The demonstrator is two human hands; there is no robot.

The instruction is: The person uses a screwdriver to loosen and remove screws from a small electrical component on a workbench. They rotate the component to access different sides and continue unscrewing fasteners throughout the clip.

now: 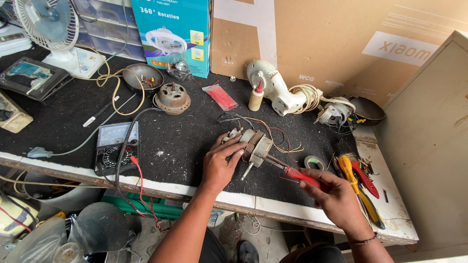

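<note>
Slippage worries us: our right hand [336, 195] pinches the screwdriver [292, 171] at frame centre, left fingers [229, 148] clamping the motor [253, 146], wires [278, 136] close.

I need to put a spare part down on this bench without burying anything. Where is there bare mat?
Bare mat lies between the multimeter and the left hand, below the round motor housing. Another patch lies left of the multimeter. It is crowded right of the right hand, around the pliers and tape roll.

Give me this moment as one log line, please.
left hand: steadies motor | right hand: holds red screwdriver, tip at motor | bench: meter, tape roll, pliers
</note>
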